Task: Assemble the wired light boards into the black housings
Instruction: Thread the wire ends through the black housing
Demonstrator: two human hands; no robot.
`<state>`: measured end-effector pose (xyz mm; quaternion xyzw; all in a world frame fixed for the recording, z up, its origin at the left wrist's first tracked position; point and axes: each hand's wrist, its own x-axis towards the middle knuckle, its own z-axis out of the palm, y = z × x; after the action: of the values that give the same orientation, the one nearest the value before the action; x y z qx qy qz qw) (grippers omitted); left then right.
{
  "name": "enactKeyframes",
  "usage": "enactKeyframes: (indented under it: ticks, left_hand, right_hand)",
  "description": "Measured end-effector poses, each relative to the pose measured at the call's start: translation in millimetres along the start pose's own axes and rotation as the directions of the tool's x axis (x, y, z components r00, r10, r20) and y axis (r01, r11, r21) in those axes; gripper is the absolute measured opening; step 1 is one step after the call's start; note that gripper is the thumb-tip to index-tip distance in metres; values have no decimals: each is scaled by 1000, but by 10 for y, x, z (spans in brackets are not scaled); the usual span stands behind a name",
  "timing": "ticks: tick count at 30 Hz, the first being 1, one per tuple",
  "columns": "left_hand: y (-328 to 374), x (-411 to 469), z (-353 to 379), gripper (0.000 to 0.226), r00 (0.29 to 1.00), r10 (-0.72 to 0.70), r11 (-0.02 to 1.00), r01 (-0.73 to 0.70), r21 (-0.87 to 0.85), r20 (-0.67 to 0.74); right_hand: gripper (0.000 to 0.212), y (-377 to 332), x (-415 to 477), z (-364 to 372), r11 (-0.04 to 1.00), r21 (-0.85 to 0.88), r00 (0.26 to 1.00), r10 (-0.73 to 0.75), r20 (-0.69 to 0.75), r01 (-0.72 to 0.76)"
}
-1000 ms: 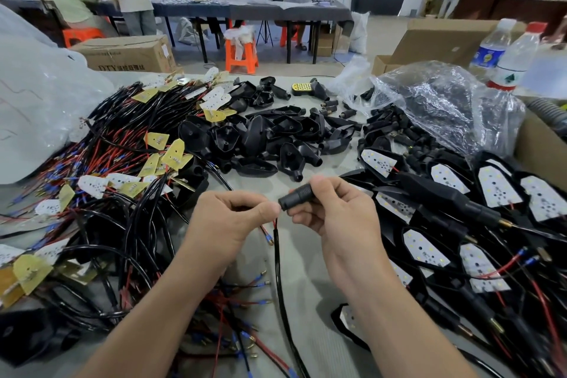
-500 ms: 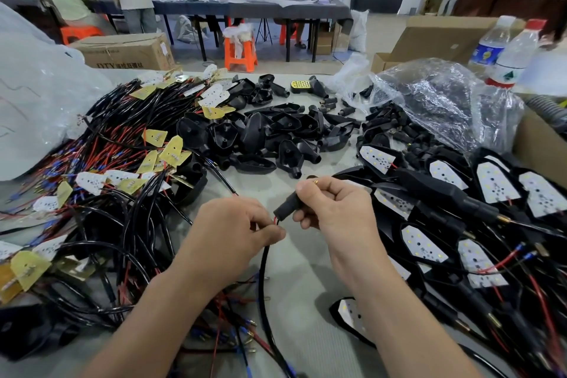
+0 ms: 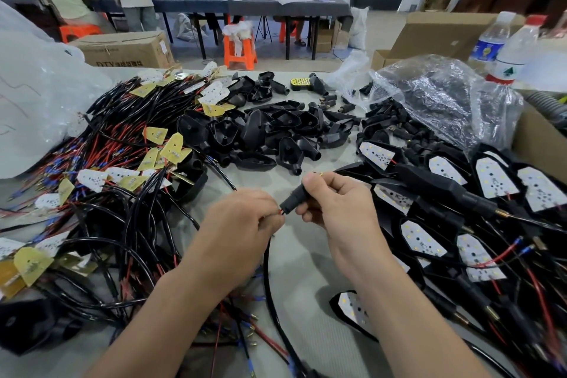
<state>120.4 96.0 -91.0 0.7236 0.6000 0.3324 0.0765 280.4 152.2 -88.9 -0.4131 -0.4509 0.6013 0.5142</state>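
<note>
Over bare table (image 3: 310,273) between wire heap (image 3: 122,163) and finished units (image 3: 494,178): left hand (image 3: 242,224) pinching cable (image 3: 268,270), right hand (image 3: 340,209) gripping housing (image 3: 294,198).

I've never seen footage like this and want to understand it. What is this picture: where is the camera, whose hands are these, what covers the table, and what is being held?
There is no machine here. A person works bare-handed, and one camera worn on their head looks down at the hands. On the table lie three groups: to the left, a tangle of wired light boards; in the middle, empty black housings; to the right, housings with boards fitted. The right hand pinches a black tubular part. The left hand pinches the end of a black cable at that part's mouth, where red wire shows.
</note>
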Motion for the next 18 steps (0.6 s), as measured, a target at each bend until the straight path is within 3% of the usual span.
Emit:
enactKeyframes:
  ticks: [3,6,9,11,15,18]
  left_hand:
    - [9,-4,30,25,997,-47,998,50,-45,55]
    - [-4,29,33,26,974,-207,934,224,-277,89]
    - [-4,81,37,27,962,-267,867,266,-421,57]
    - [-5,77,40,24,965,-260,872,254,-418,44]
    - [-33,26,74,24,971,-236,942,238,-235,40]
    - [-14,60,73,20,946,-325,883,296,-365,-18]
  right_hand:
    - [25,-5,19,-20,999,-46,999,23,27,-22]
    - [21,-26,37,-58,998,-68,1000,20,8,-19]
    - [18,-32,25,-44,1000,-23,997,-12,-72,10]
    - [18,-11,0,-1,1000,30,998,4,-69,-2]
    - [19,-10,-15,35,999,15,999,44,-10,-44]
    - [20,-57,-6,15,998,55,999,27,-38,-25]
